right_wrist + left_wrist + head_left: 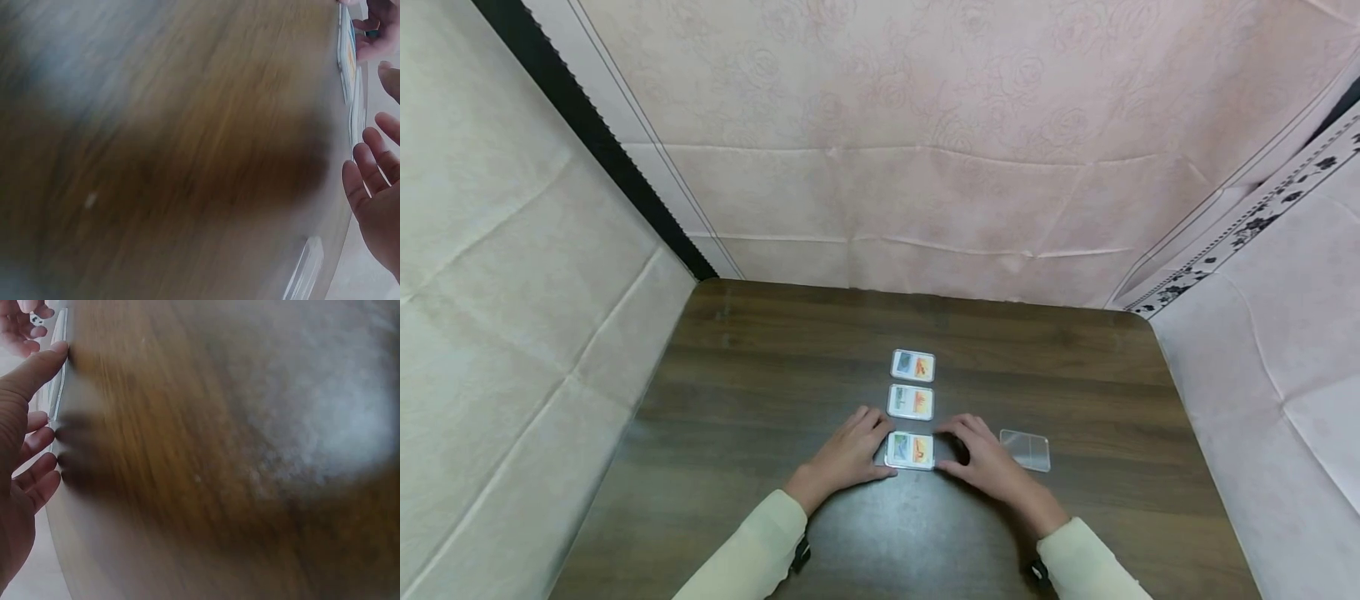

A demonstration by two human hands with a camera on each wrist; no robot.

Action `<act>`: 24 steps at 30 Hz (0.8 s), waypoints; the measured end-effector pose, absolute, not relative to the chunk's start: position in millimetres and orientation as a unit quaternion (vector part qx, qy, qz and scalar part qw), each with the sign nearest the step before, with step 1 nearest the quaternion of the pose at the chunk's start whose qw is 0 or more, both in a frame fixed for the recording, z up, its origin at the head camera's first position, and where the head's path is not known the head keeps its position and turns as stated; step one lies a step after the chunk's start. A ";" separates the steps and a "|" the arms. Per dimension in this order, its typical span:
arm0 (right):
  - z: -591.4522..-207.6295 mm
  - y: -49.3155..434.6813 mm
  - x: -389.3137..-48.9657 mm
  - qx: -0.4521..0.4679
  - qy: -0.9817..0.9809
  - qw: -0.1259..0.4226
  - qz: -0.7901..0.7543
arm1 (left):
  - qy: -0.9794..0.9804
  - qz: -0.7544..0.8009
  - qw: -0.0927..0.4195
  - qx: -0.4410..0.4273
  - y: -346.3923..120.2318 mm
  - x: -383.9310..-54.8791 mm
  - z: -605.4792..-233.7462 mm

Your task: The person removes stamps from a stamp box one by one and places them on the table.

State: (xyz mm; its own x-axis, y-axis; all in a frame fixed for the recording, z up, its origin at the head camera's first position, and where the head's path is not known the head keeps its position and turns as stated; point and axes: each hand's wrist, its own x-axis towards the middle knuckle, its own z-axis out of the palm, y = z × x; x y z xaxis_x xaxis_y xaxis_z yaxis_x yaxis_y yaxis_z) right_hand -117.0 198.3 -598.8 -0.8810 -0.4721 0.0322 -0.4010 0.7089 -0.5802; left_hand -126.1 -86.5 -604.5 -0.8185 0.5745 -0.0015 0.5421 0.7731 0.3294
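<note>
Three flat clear cases with printed picture cards lie in a column on the table. The nearest case [910, 451] lies between my hands; a middle case [911, 402] and a far case [913, 366] are beyond it. My left hand [848, 454] rests at the nearest case's left side, its thumb by the lower corner and fingers by the upper one. In the left wrist view, the thumb touches a clear case edge [60, 381]. My right hand [988, 462] is spread at the right side with fingers relaxed; in the right wrist view they hold nothing.
A clear plastic piece [1027, 451], without a picture, lies right of my right hand on the wooden table [760, 367]. Pale patterned cloth [925, 192] hangs behind the table, with more cloth at both sides.
</note>
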 end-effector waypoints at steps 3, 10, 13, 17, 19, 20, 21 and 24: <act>-599.4 192.5 -118.5 -0.248 0.918 0.062 -0.304 | 0.940 0.164 0.052 0.295 -86.0 -125.9 -604.1; -603.0 183.3 -120.9 -0.274 0.917 0.052 -0.287 | 0.940 0.168 0.054 0.290 -85.4 -126.6 -604.3; -604.4 180.4 -121.2 -0.272 0.919 0.045 -0.282 | 0.941 0.167 0.056 0.288 -85.3 -127.2 -603.7; -605.0 176.3 -120.5 -0.259 0.922 0.037 -0.285 | 0.940 0.170 0.053 0.291 -85.4 -127.7 -603.4; -605.8 174.2 -120.1 -0.253 0.924 0.032 -0.285 | 0.939 0.172 0.050 0.292 -85.4 -127.9 -603.5; -606.3 173.1 -119.8 -0.250 0.925 0.029 -0.284 | 0.939 0.172 0.050 0.293 -85.4 -127.9 -603.7; -606.8 171.9 -119.6 -0.249 0.926 0.027 -0.284 | 0.939 0.172 0.050 0.293 -85.5 -127.9 -604.0; -608.8 169.0 -119.1 -0.243 0.929 0.021 -0.280 | 0.939 0.171 0.049 0.294 -85.6 -128.1 -604.9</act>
